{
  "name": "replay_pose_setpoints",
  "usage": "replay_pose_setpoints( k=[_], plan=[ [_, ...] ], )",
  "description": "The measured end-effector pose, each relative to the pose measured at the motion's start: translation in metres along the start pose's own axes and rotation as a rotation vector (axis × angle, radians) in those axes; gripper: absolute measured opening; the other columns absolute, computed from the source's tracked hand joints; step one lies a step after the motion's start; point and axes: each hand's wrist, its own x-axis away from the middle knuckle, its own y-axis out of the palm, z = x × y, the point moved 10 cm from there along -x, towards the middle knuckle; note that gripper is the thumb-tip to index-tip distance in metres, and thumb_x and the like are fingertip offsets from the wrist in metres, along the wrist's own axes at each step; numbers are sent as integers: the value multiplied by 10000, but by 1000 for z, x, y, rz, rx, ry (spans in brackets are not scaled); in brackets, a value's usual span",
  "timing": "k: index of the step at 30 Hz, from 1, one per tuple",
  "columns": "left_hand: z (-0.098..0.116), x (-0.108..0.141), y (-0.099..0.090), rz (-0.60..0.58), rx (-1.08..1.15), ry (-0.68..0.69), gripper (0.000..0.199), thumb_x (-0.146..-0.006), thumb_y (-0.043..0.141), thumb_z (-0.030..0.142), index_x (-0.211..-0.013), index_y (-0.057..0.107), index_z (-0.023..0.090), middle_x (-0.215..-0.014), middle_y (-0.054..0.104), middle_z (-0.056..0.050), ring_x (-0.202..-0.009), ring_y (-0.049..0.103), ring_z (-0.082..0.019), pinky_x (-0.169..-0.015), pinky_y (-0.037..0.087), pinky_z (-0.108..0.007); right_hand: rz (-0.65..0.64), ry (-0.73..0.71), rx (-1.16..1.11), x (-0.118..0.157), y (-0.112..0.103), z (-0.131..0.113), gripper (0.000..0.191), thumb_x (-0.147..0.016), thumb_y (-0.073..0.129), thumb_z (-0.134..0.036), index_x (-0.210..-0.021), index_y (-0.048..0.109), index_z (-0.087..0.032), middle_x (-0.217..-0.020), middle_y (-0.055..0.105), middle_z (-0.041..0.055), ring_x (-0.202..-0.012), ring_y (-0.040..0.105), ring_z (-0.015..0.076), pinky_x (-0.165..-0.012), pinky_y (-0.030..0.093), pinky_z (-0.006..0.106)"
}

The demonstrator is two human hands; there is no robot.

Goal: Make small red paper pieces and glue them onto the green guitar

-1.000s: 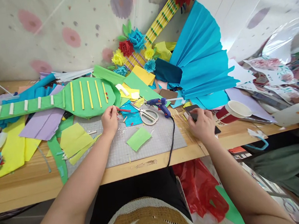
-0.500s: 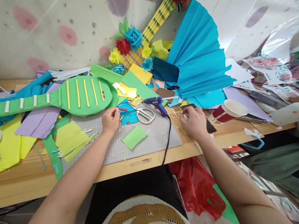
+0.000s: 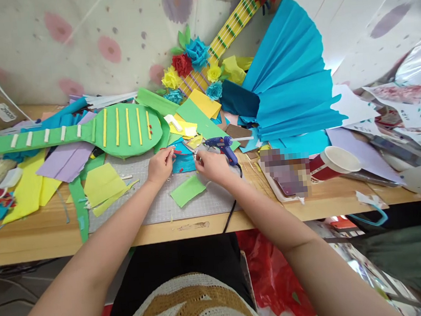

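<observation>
My left hand [image 3: 160, 165] is pinched round a thin red strip [image 3: 180, 153] above the blue paper [image 3: 183, 164]. My right hand [image 3: 211, 166] is closed just right of it, fingertips over the scissors, which it mostly covers; what it holds is too small to make out. Beside it lies a purple glue gun [image 3: 222, 146] with a white stick in it and a black cord. A small green paper piece [image 3: 188, 190] rests on the grey cutting mat [image 3: 152, 206]. The green paper guitar [image 3: 129, 130] with yellow strips lies at the left.
Behind stand a yellow guitar neck [image 3: 234, 25] with paper flowers and a large blue paper fan [image 3: 291, 72]. At the right are a phone [image 3: 285, 173], partly blurred, and a red-and-white paper cup [image 3: 334, 162]. Yellow and purple papers cover the left side.
My right hand has moved left from beside the phone to the scissors, near my left hand. The view has shifted slightly. My left hand still pinches the red strip.
</observation>
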Motion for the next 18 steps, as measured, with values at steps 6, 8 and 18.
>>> replay_pose_setpoints(
  k=[6, 8, 18],
  plan=[
    [-2, 2, -5, 57, -82, -40, 301, -866, 370, 289, -966, 621, 159, -804, 669, -71, -776, 603, -175, -751, 435, -279, -33, -41, -50, -13, 9, -16, 267, -851, 375, -256, -1036, 561, -206, -963, 676, 68, -836, 605, 201, -664, 376, 279],
    [0, 3, -5, 59, -131, -32, 258, -850, 375, 259, -883, 613, 166, -803, 660, -75, -776, 591, -180, -731, 421, -278, -26, -49, -77, -14, 12, -16, 273, -848, 372, -247, -1042, 560, -207, -983, 669, 68, -867, 596, 200, -681, 385, 280],
    [-6, 4, -17, 134, -246, -115, 302, -850, 388, 301, -611, 531, 183, -614, 561, -45, -607, 501, -149, -574, 306, -264, 31, -36, -103, -13, 18, -10, 222, -819, 405, -236, -965, 570, -219, -956, 660, 37, -874, 593, 183, -634, 368, 264]
  ],
)
